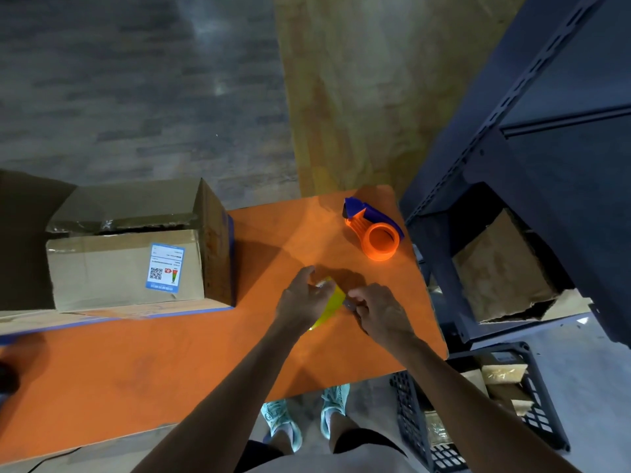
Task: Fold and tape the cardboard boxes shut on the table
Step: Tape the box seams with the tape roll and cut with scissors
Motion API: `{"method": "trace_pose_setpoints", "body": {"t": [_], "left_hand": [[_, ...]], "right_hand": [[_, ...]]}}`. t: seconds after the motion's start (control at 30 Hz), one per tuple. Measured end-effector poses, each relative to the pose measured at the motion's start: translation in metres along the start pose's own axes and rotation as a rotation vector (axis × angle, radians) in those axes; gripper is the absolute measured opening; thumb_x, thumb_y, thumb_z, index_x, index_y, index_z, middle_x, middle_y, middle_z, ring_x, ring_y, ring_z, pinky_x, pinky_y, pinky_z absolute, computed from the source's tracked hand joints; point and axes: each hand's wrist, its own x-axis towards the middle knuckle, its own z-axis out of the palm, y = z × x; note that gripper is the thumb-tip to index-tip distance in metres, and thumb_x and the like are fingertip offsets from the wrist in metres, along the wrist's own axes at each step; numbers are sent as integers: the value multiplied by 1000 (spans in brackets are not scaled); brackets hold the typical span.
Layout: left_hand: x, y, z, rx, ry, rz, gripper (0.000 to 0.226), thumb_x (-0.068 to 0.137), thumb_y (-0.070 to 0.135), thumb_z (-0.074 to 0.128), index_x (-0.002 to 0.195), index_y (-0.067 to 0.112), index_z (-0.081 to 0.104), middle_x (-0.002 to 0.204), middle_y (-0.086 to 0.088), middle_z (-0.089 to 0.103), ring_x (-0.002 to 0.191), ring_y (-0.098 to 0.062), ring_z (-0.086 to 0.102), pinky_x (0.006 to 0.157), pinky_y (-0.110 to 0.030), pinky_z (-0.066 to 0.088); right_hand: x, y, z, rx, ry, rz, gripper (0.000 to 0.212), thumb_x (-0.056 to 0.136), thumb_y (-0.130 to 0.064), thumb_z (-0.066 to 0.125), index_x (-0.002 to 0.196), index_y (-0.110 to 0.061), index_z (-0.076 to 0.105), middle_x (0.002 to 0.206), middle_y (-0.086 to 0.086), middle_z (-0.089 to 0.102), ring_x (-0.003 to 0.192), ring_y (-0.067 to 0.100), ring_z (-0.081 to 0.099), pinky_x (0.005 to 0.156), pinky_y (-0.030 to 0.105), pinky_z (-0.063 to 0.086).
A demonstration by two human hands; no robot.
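A cardboard box [126, 264] with a blue and white label stands on the orange table [170, 363] at the left, its top flaps partly open. Near the table's right side my left hand [302, 300] and my right hand [379, 312] both hold a yellow roll of tape [331, 307]. The left hand grips the roll. The right hand pinches something small and dark at the roll's edge. An orange and blue tape dispenser [374, 230] lies on the table beyond my hands, with no tape in it.
A dark metal shelf rack [512, 165] stands to the right, with a torn cardboard box [502, 268] on a lower shelf. A dark plastic crate [478, 404] with boxes sits on the floor by the table's right edge. A flattened sheet of cardboard [102, 315] lies under the box.
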Motion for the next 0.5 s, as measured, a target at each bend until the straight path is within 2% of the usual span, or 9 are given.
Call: {"method": "trace_pose_setpoints", "body": {"t": [0.13, 0.23, 0.33, 0.5], "left_hand": [[-8, 1, 0, 119, 0, 178, 60, 98, 44, 63, 151, 26, 42, 137, -6, 61, 122, -30, 59, 100, -45, 48], [-10, 1, -2, 132, 48, 233, 60, 97, 36, 67, 151, 22, 43, 144, -5, 55, 133, -24, 51, 107, -42, 43], [-12, -3, -3, 116, 26, 271, 59, 99, 37, 64, 152, 22, 42, 150, -2, 51, 137, -21, 47, 105, -34, 40], [-11, -26, 2, 92, 34, 326, 59, 98, 44, 64, 151, 28, 43, 145, 3, 56, 129, -18, 54, 95, -31, 45]], "right_hand": [[-4, 3, -1, 3, 20, 3, 36, 98, -7, 58, 132, -18, 61, 130, 3, 57, 127, 20, 47, 108, 34, 39], [-7, 5, -1, -10, 17, 6, 36, 98, -11, 57, 133, -21, 61, 131, 1, 56, 127, 19, 46, 108, 34, 38], [-10, 6, 1, -21, 23, -3, 36, 99, -13, 57, 133, -22, 60, 131, 0, 55, 126, 19, 44, 107, 33, 37], [-12, 12, 15, -57, 110, -54, 34, 97, -16, 60, 131, -23, 62, 128, -1, 56, 124, 20, 45, 106, 37, 36]]}}
